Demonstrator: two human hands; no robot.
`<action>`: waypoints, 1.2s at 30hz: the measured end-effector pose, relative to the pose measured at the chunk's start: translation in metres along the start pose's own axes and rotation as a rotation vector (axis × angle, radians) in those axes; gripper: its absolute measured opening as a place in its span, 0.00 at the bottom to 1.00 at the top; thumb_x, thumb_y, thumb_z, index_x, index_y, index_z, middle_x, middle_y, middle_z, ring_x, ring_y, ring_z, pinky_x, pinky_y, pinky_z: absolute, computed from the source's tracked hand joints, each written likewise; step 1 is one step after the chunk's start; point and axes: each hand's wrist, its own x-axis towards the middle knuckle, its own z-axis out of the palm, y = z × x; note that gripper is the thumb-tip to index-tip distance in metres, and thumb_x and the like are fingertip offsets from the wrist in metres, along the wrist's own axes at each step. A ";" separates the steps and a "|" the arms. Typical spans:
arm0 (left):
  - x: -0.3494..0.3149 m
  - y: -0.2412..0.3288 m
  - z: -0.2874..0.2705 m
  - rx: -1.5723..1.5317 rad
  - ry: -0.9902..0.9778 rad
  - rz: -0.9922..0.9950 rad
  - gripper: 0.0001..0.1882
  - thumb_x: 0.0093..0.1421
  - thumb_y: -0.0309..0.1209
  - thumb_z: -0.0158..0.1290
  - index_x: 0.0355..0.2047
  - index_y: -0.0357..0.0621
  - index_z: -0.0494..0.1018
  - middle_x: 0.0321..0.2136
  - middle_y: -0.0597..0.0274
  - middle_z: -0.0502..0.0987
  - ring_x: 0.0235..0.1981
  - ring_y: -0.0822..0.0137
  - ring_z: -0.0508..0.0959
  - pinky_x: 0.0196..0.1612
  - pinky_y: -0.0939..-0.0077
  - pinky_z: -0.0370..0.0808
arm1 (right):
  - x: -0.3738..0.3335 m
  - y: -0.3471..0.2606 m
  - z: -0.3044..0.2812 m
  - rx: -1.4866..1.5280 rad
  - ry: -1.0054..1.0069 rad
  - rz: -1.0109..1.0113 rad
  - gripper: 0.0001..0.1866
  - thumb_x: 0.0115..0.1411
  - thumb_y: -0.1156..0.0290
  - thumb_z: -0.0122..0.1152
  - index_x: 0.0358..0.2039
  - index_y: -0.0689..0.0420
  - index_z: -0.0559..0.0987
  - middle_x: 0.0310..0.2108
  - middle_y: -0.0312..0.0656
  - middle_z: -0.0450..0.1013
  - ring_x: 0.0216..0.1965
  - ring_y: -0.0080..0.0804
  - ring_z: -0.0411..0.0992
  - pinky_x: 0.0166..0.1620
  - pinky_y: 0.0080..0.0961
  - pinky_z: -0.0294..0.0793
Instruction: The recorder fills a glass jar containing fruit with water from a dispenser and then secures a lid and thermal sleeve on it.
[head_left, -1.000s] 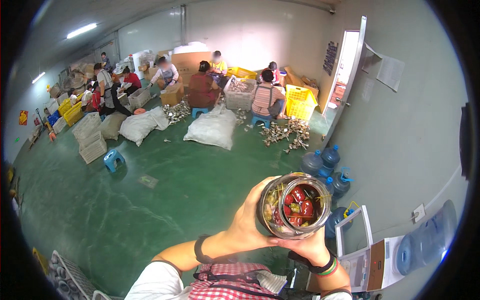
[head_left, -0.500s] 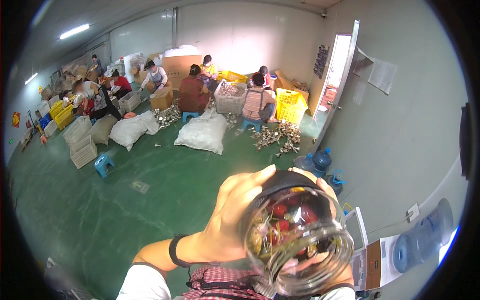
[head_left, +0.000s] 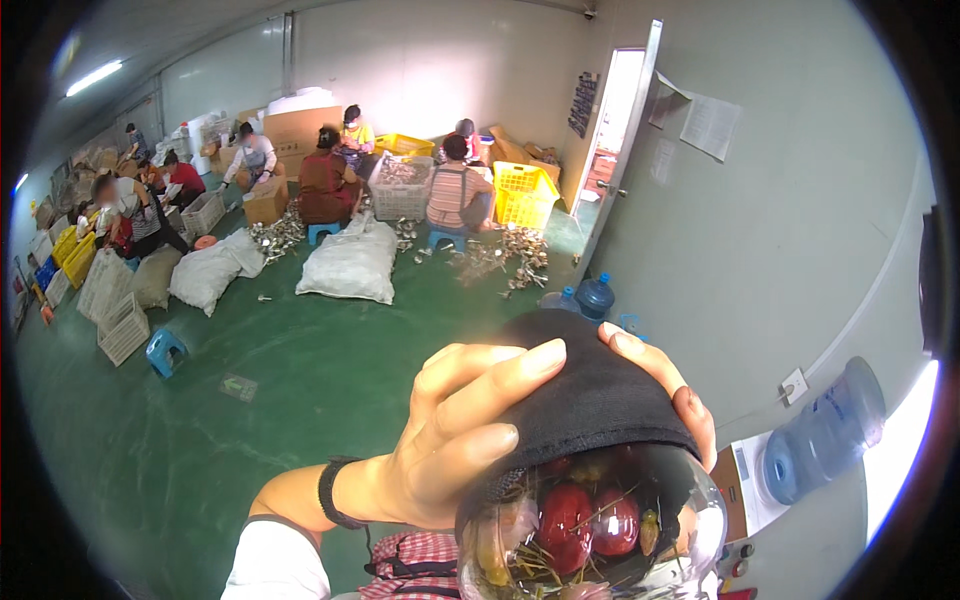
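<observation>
Around the jar's (head_left: 580,540) black cloth (head_left: 600,400), left hand (head_left: 440,430) and right hand (head_left: 661,369) curl, fingers (head_left: 500,388) half-closed, gripping it.

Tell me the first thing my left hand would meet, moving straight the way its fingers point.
The black cloth on the glass jar; your left hand has its fingertips on it. Past the cloth, the right hand seems next, though depth is unclear.

Green floor (head_left: 310,390): white sack (head_left: 348,262), blue stool (head_left: 165,352), pale crate (head_left: 122,330).
</observation>
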 end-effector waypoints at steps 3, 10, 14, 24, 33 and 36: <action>0.004 -0.006 0.009 -0.020 0.082 0.074 0.30 0.52 0.31 0.58 0.53 0.44 0.58 0.53 0.31 0.68 0.47 0.46 0.70 0.45 0.54 0.68 | 0.009 -0.013 -0.008 0.032 0.004 0.168 0.25 0.65 0.58 0.36 0.52 0.63 0.71 0.57 0.57 0.66 0.59 0.52 0.62 0.64 0.45 0.50; 0.020 -0.010 0.026 -0.101 0.114 0.155 0.28 0.55 0.35 0.56 0.53 0.44 0.58 0.53 0.31 0.68 0.47 0.47 0.69 0.44 0.54 0.69 | 0.020 -0.035 -0.019 0.014 0.048 0.321 0.34 0.61 0.50 0.37 0.52 0.67 0.73 0.57 0.54 0.66 0.62 0.46 0.59 0.66 0.40 0.46; 0.027 -0.008 0.027 -0.063 0.132 0.178 0.27 0.56 0.33 0.55 0.53 0.44 0.57 0.53 0.32 0.68 0.47 0.48 0.69 0.43 0.54 0.69 | 0.021 -0.037 -0.021 -0.002 0.049 0.302 0.34 0.60 0.50 0.37 0.52 0.68 0.73 0.57 0.54 0.66 0.62 0.46 0.58 0.66 0.40 0.45; 0.035 -0.008 0.027 -0.097 0.138 0.196 0.24 0.55 0.28 0.53 0.51 0.45 0.58 0.52 0.33 0.69 0.47 0.48 0.69 0.44 0.55 0.70 | 0.026 -0.048 -0.021 -0.043 0.062 0.281 0.35 0.60 0.49 0.36 0.52 0.68 0.73 0.57 0.54 0.66 0.63 0.46 0.58 0.67 0.42 0.43; 0.040 -0.011 0.022 -0.110 0.098 0.213 0.24 0.54 0.26 0.53 0.50 0.45 0.58 0.53 0.34 0.69 0.47 0.48 0.69 0.44 0.55 0.70 | 0.028 -0.046 -0.019 -0.017 0.090 0.282 0.36 0.60 0.47 0.36 0.52 0.67 0.73 0.57 0.53 0.67 0.63 0.45 0.59 0.67 0.41 0.44; 0.040 -0.010 0.022 -0.119 0.100 0.209 0.24 0.54 0.26 0.53 0.50 0.45 0.58 0.53 0.34 0.69 0.47 0.48 0.69 0.44 0.56 0.70 | 0.027 -0.048 -0.019 -0.015 0.096 0.266 0.36 0.60 0.48 0.36 0.52 0.67 0.73 0.56 0.53 0.67 0.63 0.45 0.59 0.67 0.41 0.43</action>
